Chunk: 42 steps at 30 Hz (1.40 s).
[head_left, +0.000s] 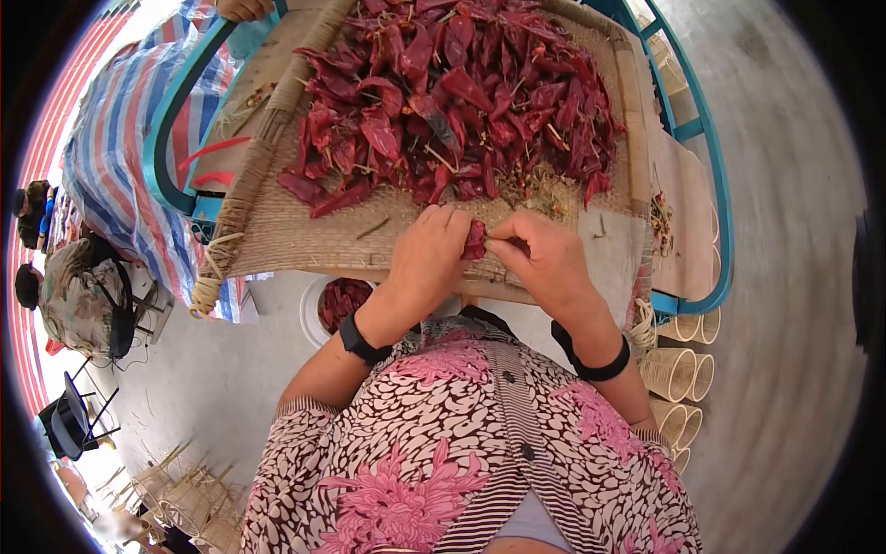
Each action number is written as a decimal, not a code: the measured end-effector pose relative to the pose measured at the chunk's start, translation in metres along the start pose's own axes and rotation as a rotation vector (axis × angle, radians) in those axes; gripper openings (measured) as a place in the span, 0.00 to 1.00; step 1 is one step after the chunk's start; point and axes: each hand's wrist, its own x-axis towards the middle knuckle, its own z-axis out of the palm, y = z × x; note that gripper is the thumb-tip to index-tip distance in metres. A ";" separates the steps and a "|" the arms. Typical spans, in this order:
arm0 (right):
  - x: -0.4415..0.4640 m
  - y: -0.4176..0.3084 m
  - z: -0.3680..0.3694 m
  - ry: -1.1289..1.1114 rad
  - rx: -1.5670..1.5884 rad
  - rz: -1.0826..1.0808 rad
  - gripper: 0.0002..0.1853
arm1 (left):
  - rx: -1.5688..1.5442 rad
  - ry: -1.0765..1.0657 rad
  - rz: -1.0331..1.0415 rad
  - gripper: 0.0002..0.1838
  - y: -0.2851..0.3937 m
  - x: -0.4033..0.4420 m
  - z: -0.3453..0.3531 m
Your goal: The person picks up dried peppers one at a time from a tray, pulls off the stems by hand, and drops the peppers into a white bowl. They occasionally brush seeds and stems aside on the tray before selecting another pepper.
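Note:
Near the front edge of a woven tray (pixel 323 242), my left hand (pixel 429 247) is closed round a dried red chili (pixel 474 240). My right hand (pixel 540 254) pinches at the right end of that same chili, thumb and forefinger together; a stem seems to be between them, though it is very small. Beyond both hands lies a big heap of dried red chilies (pixel 461 92). Small stem scraps (pixel 544 192) are scattered on the tray just past my right hand.
Teal metal rails (pixel 715 185) flank the tray. Below its front edge, a white bucket (pixel 312 314) holds more chilies. Woven baskets (pixel 669 372) stand at the right. Striped plastic sheeting (pixel 138 138) hangs at the left. Another person's hand (pixel 245 9) shows at the top left.

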 end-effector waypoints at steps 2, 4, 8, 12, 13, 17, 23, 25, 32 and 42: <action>0.001 -0.001 0.001 0.011 0.015 0.014 0.06 | -0.004 0.005 0.014 0.20 0.000 0.000 0.001; 0.001 -0.001 0.004 0.008 0.019 0.027 0.07 | -0.002 0.002 0.013 0.17 0.002 -0.001 0.001; -0.002 0.004 0.014 0.053 -0.038 -0.024 0.07 | 0.008 -0.007 -0.044 0.15 0.010 -0.001 0.007; -0.007 0.002 0.029 0.138 -0.018 -0.012 0.09 | -0.044 -0.025 -0.025 0.16 0.010 0.004 0.006; -0.005 0.002 0.027 0.138 -0.004 -0.004 0.08 | -0.086 -0.005 -0.017 0.17 0.011 0.006 0.004; -0.001 -0.001 0.009 0.102 0.029 -0.031 0.07 | -0.247 0.034 -0.002 0.22 0.020 0.009 -0.012; -0.001 0.012 -0.002 -0.035 -0.165 -0.106 0.04 | -0.100 -0.061 0.016 0.20 0.019 0.004 -0.009; 0.001 0.018 -0.009 -0.065 -0.156 -0.152 0.04 | -0.059 -0.099 0.012 0.17 0.020 0.004 -0.008; 0.015 0.033 -0.055 -0.519 0.427 0.034 0.08 | -0.462 -0.216 -0.019 0.13 0.030 0.007 -0.015; 0.021 0.066 -0.059 -0.851 1.288 0.360 0.09 | -1.285 -0.272 -0.520 0.16 0.050 0.006 -0.010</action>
